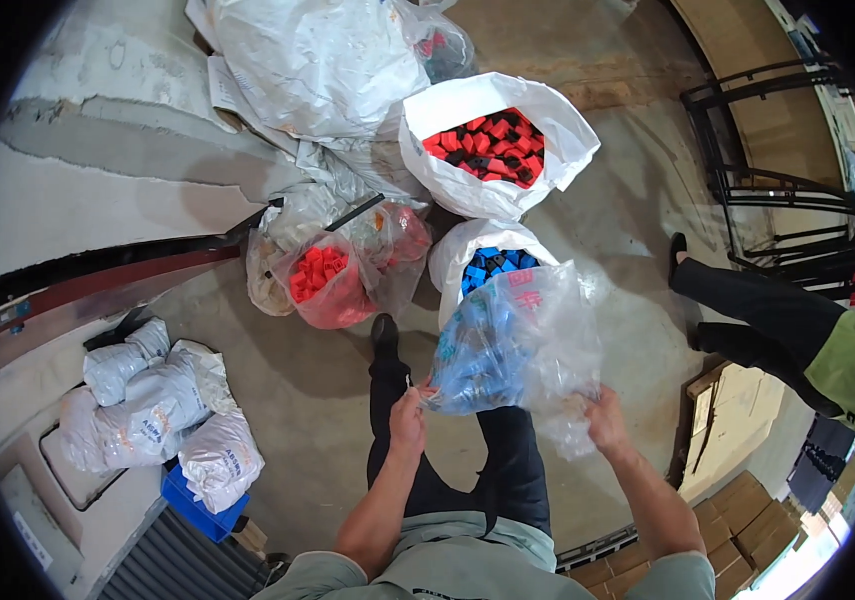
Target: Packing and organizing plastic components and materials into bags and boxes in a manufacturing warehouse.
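Clear bag (560, 345) at frame centre, spread between both hands: left hand (409, 425) pinches its lower-left corner, right hand (606, 420) its lower-right edge. Blue load (478, 350) sits nearer left; long axis unclear. White sack (451, 250) just above.

Clear plastic bag (520, 352) over there: held midair, red print (525, 288) near far edge, blue pieces (473, 355) bunched left, right side slack, crumpled.
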`<control>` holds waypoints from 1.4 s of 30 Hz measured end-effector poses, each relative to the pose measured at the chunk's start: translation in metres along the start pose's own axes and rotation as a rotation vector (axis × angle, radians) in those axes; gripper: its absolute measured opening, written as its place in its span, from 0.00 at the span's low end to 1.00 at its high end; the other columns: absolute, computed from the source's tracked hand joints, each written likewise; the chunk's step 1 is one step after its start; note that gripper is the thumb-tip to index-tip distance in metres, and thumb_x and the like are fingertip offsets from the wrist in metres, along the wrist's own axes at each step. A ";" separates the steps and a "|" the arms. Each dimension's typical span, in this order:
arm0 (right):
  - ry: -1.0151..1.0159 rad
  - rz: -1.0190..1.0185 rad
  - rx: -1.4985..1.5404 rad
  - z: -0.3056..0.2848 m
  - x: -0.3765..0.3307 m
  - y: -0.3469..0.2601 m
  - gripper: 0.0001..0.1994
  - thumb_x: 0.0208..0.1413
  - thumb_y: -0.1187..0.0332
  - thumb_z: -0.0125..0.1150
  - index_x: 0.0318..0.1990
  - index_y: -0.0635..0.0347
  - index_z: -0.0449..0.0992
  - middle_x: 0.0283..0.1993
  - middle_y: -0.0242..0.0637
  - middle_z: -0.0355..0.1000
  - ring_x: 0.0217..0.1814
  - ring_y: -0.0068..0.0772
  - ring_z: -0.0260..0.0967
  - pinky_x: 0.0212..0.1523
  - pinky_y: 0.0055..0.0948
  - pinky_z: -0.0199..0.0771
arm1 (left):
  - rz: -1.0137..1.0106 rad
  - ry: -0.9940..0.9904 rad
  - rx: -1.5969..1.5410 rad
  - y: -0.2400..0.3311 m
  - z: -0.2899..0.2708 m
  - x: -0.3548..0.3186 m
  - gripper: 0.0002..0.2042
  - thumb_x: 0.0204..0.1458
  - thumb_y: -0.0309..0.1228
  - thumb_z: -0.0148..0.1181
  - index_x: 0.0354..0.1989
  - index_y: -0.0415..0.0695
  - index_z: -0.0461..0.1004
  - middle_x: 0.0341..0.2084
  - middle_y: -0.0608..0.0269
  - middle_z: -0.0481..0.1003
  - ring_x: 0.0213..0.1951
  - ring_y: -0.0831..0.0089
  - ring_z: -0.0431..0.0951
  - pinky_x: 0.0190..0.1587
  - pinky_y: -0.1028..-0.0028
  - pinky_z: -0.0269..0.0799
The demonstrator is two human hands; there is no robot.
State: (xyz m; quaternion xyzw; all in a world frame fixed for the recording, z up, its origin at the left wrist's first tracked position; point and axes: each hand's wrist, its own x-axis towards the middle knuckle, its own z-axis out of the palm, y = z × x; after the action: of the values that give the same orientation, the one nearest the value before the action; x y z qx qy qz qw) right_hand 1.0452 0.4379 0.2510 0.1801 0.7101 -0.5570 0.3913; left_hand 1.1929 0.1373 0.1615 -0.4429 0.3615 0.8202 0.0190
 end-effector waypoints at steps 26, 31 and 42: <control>0.186 0.051 -0.281 0.169 0.286 0.077 0.21 0.44 0.65 0.55 0.42 0.74 0.73 0.43 0.63 0.70 0.51 0.60 0.67 0.52 0.43 0.65 | -0.053 0.225 0.328 0.139 0.089 -0.027 0.17 0.61 0.35 0.44 0.38 0.31 0.74 0.38 0.53 0.75 0.43 0.69 0.73 0.52 0.70 0.64; 0.237 -0.163 -0.106 0.138 0.264 0.071 0.26 0.44 0.71 0.55 0.54 0.70 0.65 0.55 0.58 0.66 0.58 0.53 0.63 0.58 0.37 0.61 | -0.126 0.198 0.270 0.160 0.128 -0.006 0.18 0.62 0.37 0.44 0.40 0.32 0.73 0.40 0.52 0.75 0.45 0.67 0.73 0.51 0.68 0.65; -0.388 0.258 -0.352 0.233 0.119 0.156 0.51 0.40 0.61 0.67 0.66 0.73 0.38 0.58 0.61 0.61 0.60 0.52 0.62 0.58 0.38 0.63 | -0.129 0.236 0.310 0.219 0.166 0.013 0.20 0.62 0.39 0.42 0.47 0.31 0.67 0.47 0.50 0.70 0.51 0.62 0.69 0.58 0.61 0.62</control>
State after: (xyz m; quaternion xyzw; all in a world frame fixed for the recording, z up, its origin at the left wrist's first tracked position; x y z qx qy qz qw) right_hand 1.1606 0.2486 0.0427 0.0881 0.6790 -0.3949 0.6126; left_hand 0.9896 0.0733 0.3361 -0.5501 0.4541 0.6941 0.0972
